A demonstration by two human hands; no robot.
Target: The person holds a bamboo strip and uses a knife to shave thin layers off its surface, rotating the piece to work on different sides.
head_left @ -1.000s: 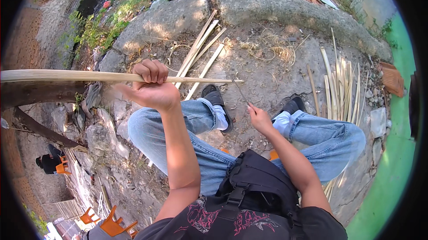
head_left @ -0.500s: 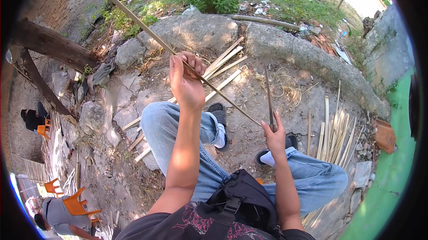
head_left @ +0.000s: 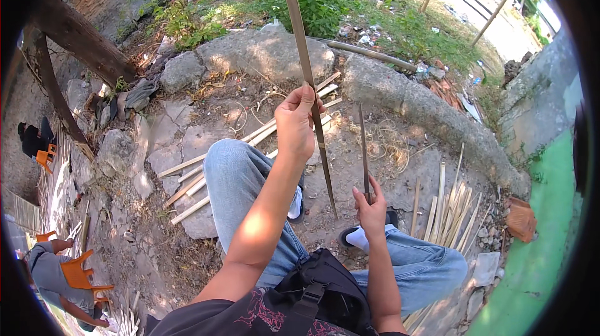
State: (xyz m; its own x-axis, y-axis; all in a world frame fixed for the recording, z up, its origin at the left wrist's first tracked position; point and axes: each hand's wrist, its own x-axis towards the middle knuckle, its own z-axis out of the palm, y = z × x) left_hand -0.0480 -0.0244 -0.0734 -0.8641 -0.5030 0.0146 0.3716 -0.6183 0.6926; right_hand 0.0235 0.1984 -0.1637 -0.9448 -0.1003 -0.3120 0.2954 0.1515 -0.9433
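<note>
My left hand (head_left: 297, 117) is closed around a long, flat bamboo strip (head_left: 299, 30), thumb on top. The strip stands nearly upright, its upper end running out at the top of the view and its narrow lower end hanging between my knees. Lower and to the right, my right hand (head_left: 370, 208) grips a knife (head_left: 364, 148) by its handle, which the fingers mostly hide. The knife's long, thin, dark blade points away from me. Strip and blade are apart, with the blade to the right.
Cut bamboo strips lie by my left leg (head_left: 187, 186), and another bundle (head_left: 451, 217) by my right. A stone curb (head_left: 269, 55) crosses ahead, with plants (head_left: 306, 5) behind. At lower left a person (head_left: 56, 280) sits on an orange chair (head_left: 78, 272). A brick (head_left: 520, 218) lies right.
My left hand has moved right and swung the bamboo strip from a slant to nearly upright. Its lower end has come away from the knife hand. The knife has shifted slightly left and down.
</note>
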